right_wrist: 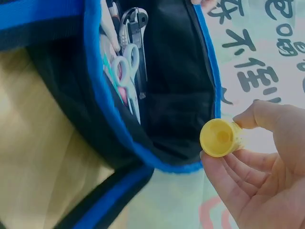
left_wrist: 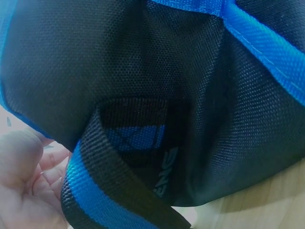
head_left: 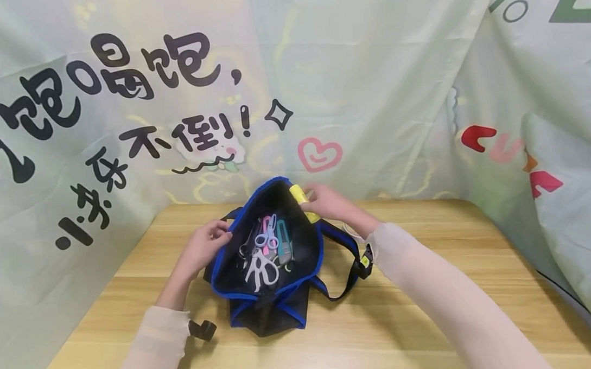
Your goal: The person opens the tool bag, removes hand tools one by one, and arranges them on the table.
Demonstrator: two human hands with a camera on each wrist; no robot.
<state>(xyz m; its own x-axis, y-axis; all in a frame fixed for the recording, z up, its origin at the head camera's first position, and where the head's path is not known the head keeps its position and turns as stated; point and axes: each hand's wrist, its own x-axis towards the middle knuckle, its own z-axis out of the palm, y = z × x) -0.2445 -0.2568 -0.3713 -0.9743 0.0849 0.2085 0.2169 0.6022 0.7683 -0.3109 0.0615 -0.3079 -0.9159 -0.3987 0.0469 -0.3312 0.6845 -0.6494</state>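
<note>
A black tool bag point(head_left: 266, 316) with blue edging stands on the table, its mouth tipped toward me. My left hand point(head_left: 208, 243) pinches the bag's left rim between thumb and fingers. At the right rim, my right hand point(head_left: 327, 204) holds a yellow glue stick point(head_left: 298, 194) by its side; the round end of this glue stick point(right_wrist: 220, 138) faces the right wrist camera. Inside the bag lie white-handled scissors point(head_left: 263, 270), light blue scissors point(head_left: 267, 237), a teal utility knife point(head_left: 284, 242) and a pink tool point(head_left: 265, 229), partly covered.
A black and blue strap point(head_left: 348, 242) with a buckle loops out on the bag's right. The wooden table point(head_left: 427, 310) ends at a printed cloth point(head_left: 370, 95) hanging behind it. Another strap point(left_wrist: 109, 186) hangs by the left hand.
</note>
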